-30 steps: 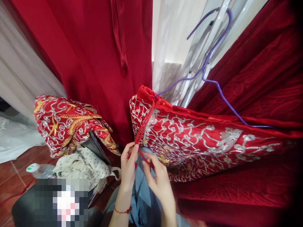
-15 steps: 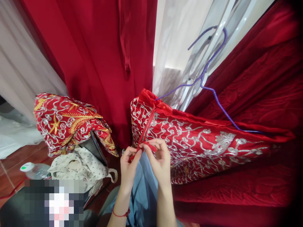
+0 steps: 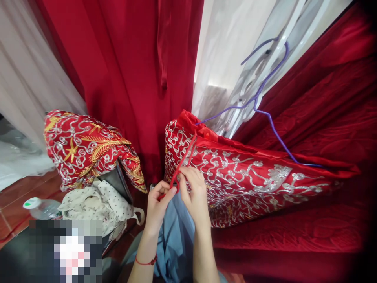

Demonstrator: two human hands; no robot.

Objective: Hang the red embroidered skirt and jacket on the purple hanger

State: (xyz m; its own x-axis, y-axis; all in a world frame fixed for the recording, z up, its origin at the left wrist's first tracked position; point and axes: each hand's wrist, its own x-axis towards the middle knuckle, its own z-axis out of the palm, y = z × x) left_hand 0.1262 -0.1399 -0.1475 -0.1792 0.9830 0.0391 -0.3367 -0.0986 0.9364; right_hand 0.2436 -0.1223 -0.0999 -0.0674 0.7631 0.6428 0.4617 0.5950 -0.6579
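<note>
A red garment with silver embroidery (image 3: pixel 250 177) lies across a red velvet surface, hung on a purple wire hanger (image 3: pixel 265 106). Thin red cords (image 3: pixel 184 157) run down its near end. My left hand (image 3: pixel 157 204) pinches the cords' lower end, with a red bracelet on its wrist. My right hand (image 3: pixel 193 190) is closed on the same cords, just above and right of the left, fingertips touching the garment's edge. Blue cloth (image 3: pixel 173 239) lies under both wrists.
A second red garment with gold and silver embroidery (image 3: pixel 85 149) lies at the left over a spotted white cloth (image 3: pixel 97 206). A plastic bottle (image 3: pixel 41 208) rests on the tiled floor. Red curtain (image 3: pixel 132 67) and white sheer fabric (image 3: pixel 224 51) hang behind.
My right hand has risen from below the cords to grip them beside the left hand. Both hands have moved up closer to the garment's edge.
</note>
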